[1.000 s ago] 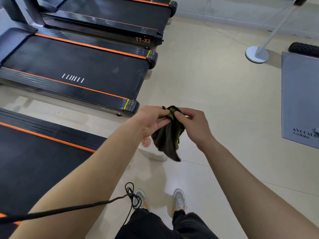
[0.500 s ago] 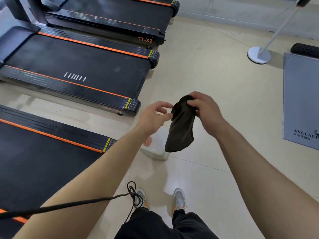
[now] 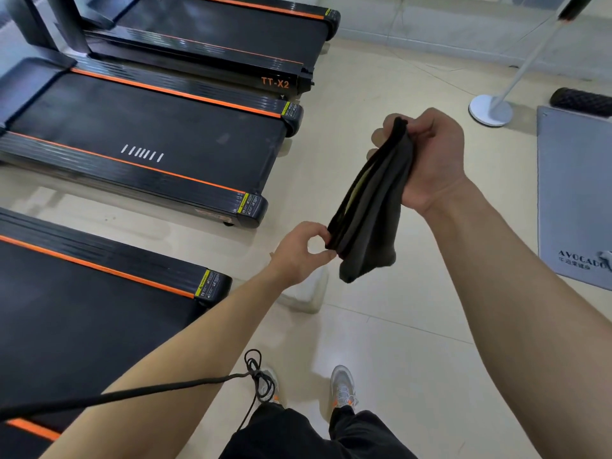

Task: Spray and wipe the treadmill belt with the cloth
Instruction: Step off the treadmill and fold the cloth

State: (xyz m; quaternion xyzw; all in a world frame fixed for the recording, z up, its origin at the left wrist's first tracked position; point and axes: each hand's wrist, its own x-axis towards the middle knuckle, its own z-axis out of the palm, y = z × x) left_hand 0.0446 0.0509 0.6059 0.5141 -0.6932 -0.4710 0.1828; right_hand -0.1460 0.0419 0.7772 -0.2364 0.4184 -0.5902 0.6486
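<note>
Head cam, what I see:

- Right hand [image 3: 430, 160]: fingers curled round the top of the cloth [image 3: 374, 207], bunching it. Raised, over bare floor [image 3: 414, 326].
- Left hand [image 3: 298, 256]: lower down, thumb and forefinger pinching the cloth's lower left edge. The other fingers are tucked behind, so I can't tell how they lie.
- The cloth is dark, near black, and folded into several layers. A thin yellow-green strip shows inside one fold. It hangs slanted between the two hands in mid-air and touches no treadmill. Its bottom corner dangles free.
- Near treadmill belt [image 3: 82, 326]: lower left, black with an orange side stripe. The cloth is off past its rear right corner.
- Middle treadmill [image 3: 149, 127]: a row of short white dashes is printed on the belt.
- Far treadmill [image 3: 231, 31]: orange "TT-X2" on the rear of its side rail.
- Yellow warning stickers [image 3: 208, 286] sit on the rear end caps of all three. The print is too small to read.
- Grey mat [image 3: 573, 180] at the right edge of the floor reads "AVOCADO", cut off by the frame edge. There is a smaller line under it that I can't read.
- Black foam roller [image 3: 583, 101] lies at the mat's far end.
- White round stand base [image 3: 490, 109] with a pole is just left of the roller.
- White object [image 3: 306, 293] sits on the floor under the left hand, mostly hidden. I can't ID it.
- Black cord [image 3: 165, 389] runs across the left forearm and ends in a loose tangle.
- Grey shoes [image 3: 342, 389] with orange accents and black trousers are at the bottom of the frame.
</note>
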